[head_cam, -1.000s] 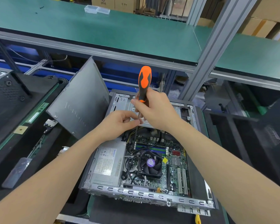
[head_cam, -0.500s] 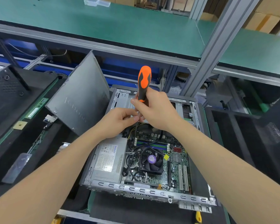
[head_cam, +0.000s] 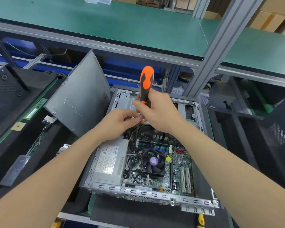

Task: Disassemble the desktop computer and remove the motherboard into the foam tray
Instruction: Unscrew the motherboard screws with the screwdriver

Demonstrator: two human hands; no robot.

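An open desktop computer case (head_cam: pixel 143 192) lies flat in front of me. Inside it sit the green motherboard (head_cam: pixel 179 163) with a black CPU fan (head_cam: pixel 153 162) and a silver power supply (head_cam: pixel 108 162). My right hand (head_cam: pixel 160 111) grips an orange and black screwdriver (head_cam: pixel 146 83) held upright over the far part of the case. My left hand (head_cam: pixel 120 122) pinches the metal shaft just below the handle. The tip is hidden behind my hands.
The grey side panel (head_cam: pixel 79 99) leans upright at the case's left. Black foam trays (head_cam: pixel 247 137) flank the case, the left one (head_cam: pixel 11 99) holding parts. A green shelf (head_cam: pixel 105 22) on an aluminium post (head_cam: pixel 220 45) overhangs the far side. A yellow-handled tool (head_cam: pixel 200 220) lies near the front edge.
My hands and the screwdriver have barely moved over the case; the view has tilted slightly downward.
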